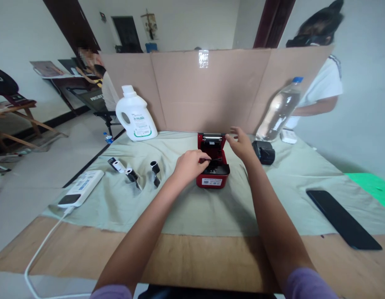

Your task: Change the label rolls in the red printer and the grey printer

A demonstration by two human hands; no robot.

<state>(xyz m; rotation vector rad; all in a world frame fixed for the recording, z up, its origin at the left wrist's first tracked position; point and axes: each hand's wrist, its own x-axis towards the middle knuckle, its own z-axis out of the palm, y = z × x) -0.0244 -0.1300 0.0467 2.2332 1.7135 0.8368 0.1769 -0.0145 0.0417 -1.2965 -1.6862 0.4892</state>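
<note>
The red printer [213, 164] sits mid-desk [211, 257] with its lid up. The left hand [190, 165] reaches inside, grip curled on something I cannot make out. The right hand [240, 143] is spread by the lid. A hard tug could tip it. The clear bottle [278, 111] looks nearly empty; the white jug [135, 114] stays capped.

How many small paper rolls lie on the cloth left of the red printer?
3: one roll farthest left, one beside it, and one nearest the red printer. Others may be hidden inside it.
</note>
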